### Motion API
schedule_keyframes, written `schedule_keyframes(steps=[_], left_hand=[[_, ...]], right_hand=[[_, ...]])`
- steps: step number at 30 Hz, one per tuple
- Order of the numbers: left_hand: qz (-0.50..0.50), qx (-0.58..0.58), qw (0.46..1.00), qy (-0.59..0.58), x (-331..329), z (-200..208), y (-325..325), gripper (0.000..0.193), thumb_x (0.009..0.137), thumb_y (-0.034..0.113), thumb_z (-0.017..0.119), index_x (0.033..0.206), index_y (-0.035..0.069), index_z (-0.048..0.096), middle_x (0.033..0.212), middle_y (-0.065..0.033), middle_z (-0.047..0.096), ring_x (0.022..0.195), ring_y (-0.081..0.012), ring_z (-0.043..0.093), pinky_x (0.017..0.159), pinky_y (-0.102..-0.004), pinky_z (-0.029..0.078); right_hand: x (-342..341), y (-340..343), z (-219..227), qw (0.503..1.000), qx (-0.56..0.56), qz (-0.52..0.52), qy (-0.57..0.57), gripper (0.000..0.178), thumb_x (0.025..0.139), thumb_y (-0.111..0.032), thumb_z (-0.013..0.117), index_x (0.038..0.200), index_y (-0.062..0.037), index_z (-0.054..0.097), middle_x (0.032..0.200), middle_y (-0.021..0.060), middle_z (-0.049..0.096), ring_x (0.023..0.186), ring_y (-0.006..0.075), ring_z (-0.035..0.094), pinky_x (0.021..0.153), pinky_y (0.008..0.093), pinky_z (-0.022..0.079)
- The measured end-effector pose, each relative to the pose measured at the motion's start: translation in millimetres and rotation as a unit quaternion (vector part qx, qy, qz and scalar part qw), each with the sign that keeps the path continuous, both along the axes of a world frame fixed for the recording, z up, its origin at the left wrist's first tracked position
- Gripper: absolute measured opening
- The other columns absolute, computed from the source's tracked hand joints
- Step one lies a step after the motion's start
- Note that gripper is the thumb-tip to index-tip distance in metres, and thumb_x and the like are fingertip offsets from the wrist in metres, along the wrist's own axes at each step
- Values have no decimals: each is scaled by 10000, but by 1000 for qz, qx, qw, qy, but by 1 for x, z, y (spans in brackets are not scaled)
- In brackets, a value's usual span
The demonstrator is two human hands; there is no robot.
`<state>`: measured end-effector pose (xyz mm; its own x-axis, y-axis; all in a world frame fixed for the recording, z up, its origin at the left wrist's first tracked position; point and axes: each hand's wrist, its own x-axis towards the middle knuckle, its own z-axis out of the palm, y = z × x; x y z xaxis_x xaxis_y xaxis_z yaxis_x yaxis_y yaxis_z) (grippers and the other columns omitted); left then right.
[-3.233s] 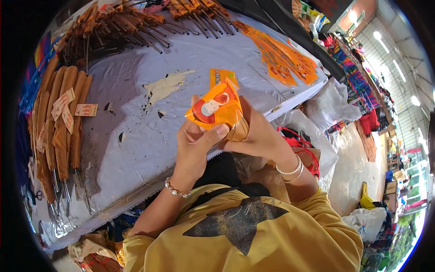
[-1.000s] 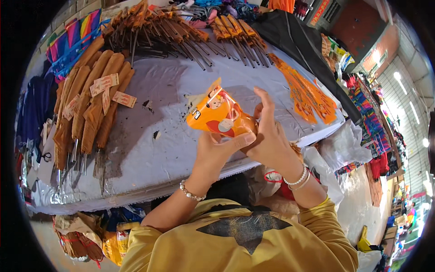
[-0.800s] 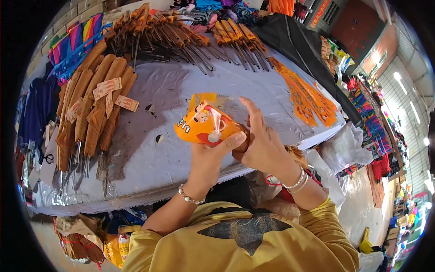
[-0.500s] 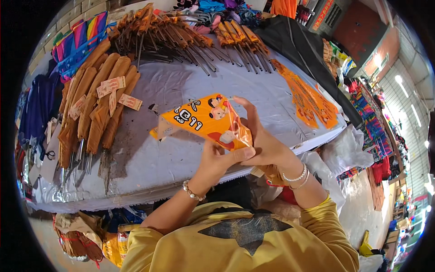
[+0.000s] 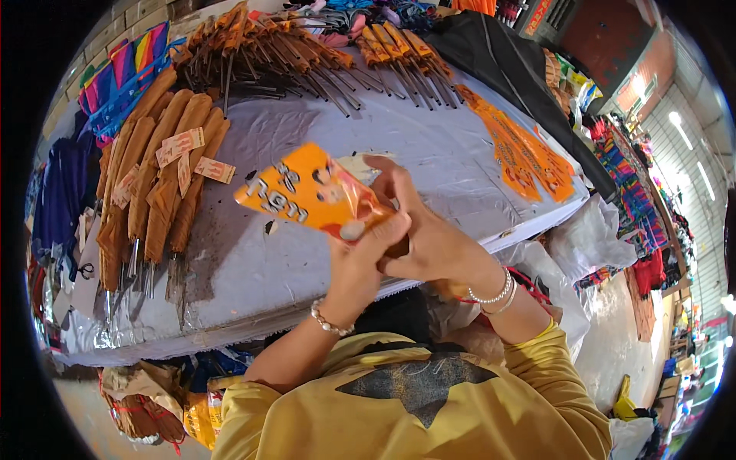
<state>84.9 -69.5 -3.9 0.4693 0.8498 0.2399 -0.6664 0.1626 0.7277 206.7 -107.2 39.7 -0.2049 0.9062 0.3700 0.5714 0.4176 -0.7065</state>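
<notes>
Above the table's near half I hold an orange plastic sleeve [image 5: 295,188], printed with cartoon figures; its wide end points up and left. My left hand [image 5: 359,257] is closed on its lower right end, the thumb pressed across the front. My right hand [image 5: 433,238] grips that same end from the right, its fingers bent behind the sleeve. Some brown material [image 5: 445,290] shows under my right wrist, but I cannot tell whether it joins the sleeve. To the left lie several folded brown umbrellas [image 5: 180,126] with paper tags [image 5: 181,147].
Several orange-wrapped umbrellas [image 5: 402,50] lie at the table's [image 5: 253,284] far side, shafts toward me. A larger pile of brown ones [image 5: 253,54] is beside them. Flat orange sleeves [image 5: 517,153] lie at the right, along black cloth [image 5: 521,84]. Striped umbrellas [image 5: 126,69] are far left.
The sleeve has shifted left and slightly up, tilting as it moved. My right hand has come left with it, and its index finger is more bent.
</notes>
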Motion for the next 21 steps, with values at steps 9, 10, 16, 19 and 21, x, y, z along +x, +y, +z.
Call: schedule_keyframes(steps=[9,10,16,19,21], left_hand=[[88,-76,973,-198,-54,26,82,170,874,194,586,976,78,516,928,-76,595,883,-203,588,959,-508,418],[90,-64,971,-212,-57,26,84,173,878,203,583,985,86,515,936,-79,596,896,-206,587,960,-511,417],[33,-60,979,-191,-44,18,52,235,894,245,561,1059,84,513,992,-96,583,942,-237,575,967,-501,416],[-51,68,994,-69,-39,14,40,317,911,271,532,1133,49,489,1070,-116,561,964,-273,566,964,-478,420],[-9,52,994,-96,-52,24,47,341,907,266,530,1156,40,475,1103,-123,549,973,-281,559,958,-466,423]], right_hand=[[21,-43,8,922,73,-192,-329,730,712,-174,696,1337,-26,349,1114,149,503,964,280,531,928,401,383],[24,-43,3,909,50,-227,-347,705,724,-177,686,1329,-19,361,1077,144,529,944,273,540,902,396,403],[51,-35,-42,971,-175,3,163,552,790,-191,671,1270,-66,428,726,121,533,617,188,528,570,316,423],[52,-37,-50,742,-480,45,466,503,817,-184,658,1249,-43,441,664,92,528,536,161,505,527,306,412],[61,-38,-42,727,-473,124,482,477,832,-205,653,1227,-32,449,691,81,546,550,149,516,488,284,406]])
